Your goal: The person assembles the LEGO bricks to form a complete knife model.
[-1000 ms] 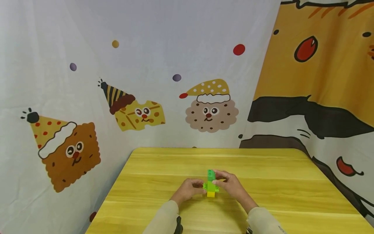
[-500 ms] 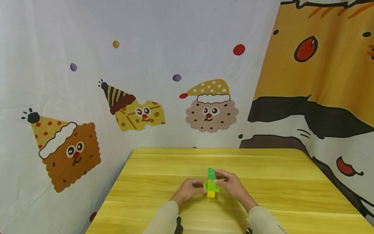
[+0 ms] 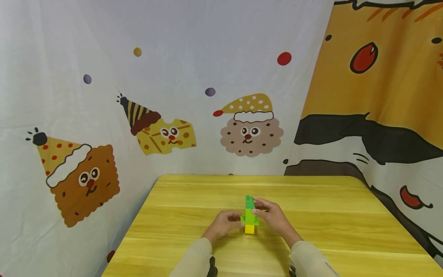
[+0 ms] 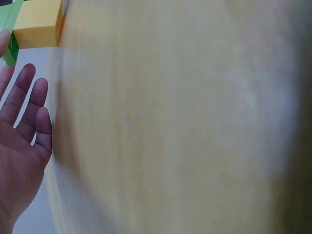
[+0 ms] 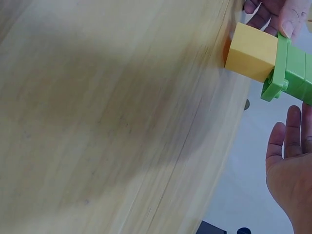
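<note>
A small tower of toy building bricks stands upright on the wooden table. At its foot is a yellow brick point(image 3: 249, 229), with a light green flat piece point(image 5: 276, 73) lying crosswise above it. Higher up come a light green brick point(image 3: 249, 217) and a darker green brick point(image 3: 249, 202) on top. From the left, my left hand point(image 3: 223, 224) pinches one end of the flat piece, thumb on the near side. On the other side, my right hand point(image 3: 275, 218) holds the upper green bricks between thumb and fingers; its far fingertips are partly hidden. Both hands' lower fingers are loosely extended.
The wooden table point(image 3: 187, 196) spreads around the tower, its far edge meeting a white curtain point(image 3: 194, 69) printed with cartoon figures. In the right wrist view, the table edge runs close past the yellow brick, with pale floor point(image 5: 234, 180) beyond.
My right hand's fingertips have shifted slightly upward along the tower, and the darker green top brick sits a little higher in the head view. My left hand has hardly moved.
</note>
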`<control>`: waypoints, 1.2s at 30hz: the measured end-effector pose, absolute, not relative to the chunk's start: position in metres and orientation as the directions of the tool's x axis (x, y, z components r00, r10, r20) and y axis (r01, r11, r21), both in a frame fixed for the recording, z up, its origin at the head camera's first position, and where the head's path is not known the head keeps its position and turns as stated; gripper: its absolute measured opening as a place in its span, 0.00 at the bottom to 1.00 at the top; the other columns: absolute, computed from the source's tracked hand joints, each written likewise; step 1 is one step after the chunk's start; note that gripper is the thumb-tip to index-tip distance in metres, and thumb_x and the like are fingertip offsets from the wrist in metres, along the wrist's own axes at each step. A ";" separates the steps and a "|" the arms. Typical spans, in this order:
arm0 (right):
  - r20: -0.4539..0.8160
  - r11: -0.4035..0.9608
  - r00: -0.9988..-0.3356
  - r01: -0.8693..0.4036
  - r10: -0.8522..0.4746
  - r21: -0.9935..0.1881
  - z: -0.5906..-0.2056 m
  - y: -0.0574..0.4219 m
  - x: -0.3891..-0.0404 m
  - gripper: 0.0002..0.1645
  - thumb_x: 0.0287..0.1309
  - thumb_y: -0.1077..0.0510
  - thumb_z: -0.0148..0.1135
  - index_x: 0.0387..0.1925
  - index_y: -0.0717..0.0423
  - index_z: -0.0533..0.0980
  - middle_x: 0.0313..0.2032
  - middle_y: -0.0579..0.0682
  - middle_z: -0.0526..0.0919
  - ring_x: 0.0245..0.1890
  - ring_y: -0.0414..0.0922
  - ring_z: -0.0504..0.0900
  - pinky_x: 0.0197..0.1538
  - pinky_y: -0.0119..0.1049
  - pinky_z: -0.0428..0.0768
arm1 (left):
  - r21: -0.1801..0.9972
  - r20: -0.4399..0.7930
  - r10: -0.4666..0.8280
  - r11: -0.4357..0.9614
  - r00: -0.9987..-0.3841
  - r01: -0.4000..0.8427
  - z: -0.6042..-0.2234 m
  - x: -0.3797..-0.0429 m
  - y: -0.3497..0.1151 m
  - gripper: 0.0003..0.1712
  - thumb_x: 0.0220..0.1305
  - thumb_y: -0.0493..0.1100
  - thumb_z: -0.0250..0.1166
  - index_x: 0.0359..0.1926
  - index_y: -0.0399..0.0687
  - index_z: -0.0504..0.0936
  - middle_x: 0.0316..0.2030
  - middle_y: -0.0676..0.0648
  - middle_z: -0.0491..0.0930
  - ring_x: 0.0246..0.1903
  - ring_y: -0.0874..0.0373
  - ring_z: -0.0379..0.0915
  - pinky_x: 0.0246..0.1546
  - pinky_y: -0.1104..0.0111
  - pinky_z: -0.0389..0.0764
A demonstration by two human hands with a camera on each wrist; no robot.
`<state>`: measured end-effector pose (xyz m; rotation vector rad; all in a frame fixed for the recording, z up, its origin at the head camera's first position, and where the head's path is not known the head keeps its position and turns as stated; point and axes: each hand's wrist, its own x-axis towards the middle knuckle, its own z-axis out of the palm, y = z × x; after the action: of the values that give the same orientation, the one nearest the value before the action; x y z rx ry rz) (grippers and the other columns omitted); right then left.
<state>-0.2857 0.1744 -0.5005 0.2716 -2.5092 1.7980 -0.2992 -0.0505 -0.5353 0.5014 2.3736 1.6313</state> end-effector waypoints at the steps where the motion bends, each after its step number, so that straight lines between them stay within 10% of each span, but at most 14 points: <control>1: 0.138 0.310 -0.983 -0.168 -0.118 -0.936 -0.501 0.174 -0.286 0.29 0.63 0.56 0.67 0.65 0.50 0.75 0.50 0.54 0.83 0.50 0.49 0.80 0.49 0.44 0.80 | 0.932 0.018 0.393 0.326 -0.919 0.157 -0.536 -0.300 -0.050 0.24 0.62 0.49 0.72 0.56 0.45 0.83 0.45 0.52 0.82 0.46 0.55 0.76 0.49 0.55 0.78; 36: 0.128 0.356 -0.981 -0.173 -0.148 -0.918 -0.502 0.173 -0.296 0.36 0.60 0.69 0.66 0.68 0.43 0.73 0.51 0.54 0.81 0.53 0.55 0.78 0.50 0.50 0.80 | 0.953 0.058 0.379 0.255 -0.923 0.165 -0.541 -0.302 -0.050 0.19 0.60 0.43 0.73 0.53 0.46 0.85 0.41 0.52 0.84 0.43 0.56 0.78 0.49 0.58 0.79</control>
<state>-0.2963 0.1734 -0.5025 0.3045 -2.5683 1.7439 -0.3018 -0.0504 -0.5409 0.5134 2.3375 1.7380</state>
